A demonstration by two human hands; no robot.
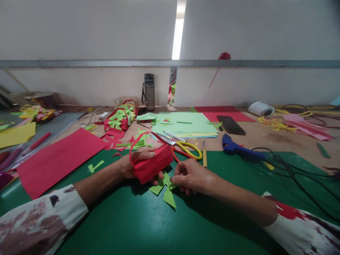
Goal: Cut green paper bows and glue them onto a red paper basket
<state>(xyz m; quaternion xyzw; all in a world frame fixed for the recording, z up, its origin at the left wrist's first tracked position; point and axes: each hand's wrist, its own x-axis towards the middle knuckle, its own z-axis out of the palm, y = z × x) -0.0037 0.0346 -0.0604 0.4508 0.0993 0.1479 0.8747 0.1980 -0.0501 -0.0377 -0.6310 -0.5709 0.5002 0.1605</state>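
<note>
My left hand [127, 163] is wrapped around a small red paper basket [154, 164], tilted on its side, with a thin strip handle looping up over the wrist side. Just right of it, my right hand [192, 176] pinches a light green paper cutout [169, 197] with pointed petals, between thumb and forefinger. The cutout hangs beneath the basket, close to my left fingertips; whether the two touch I cannot tell. Behind the basket lie scissors [195, 150] with yellow and red handles, blades partly apart. A yellow craft knife [204, 156] lies right of them.
A blue glue gun [240, 148] with a trailing black cord [292, 173] lies at right. Behind are a phone [230, 125], pale green sheets [183, 124] and a bottle [150, 94]. Leftward lie a red sheet [62, 159] and a red basket with green flowers [116, 121].
</note>
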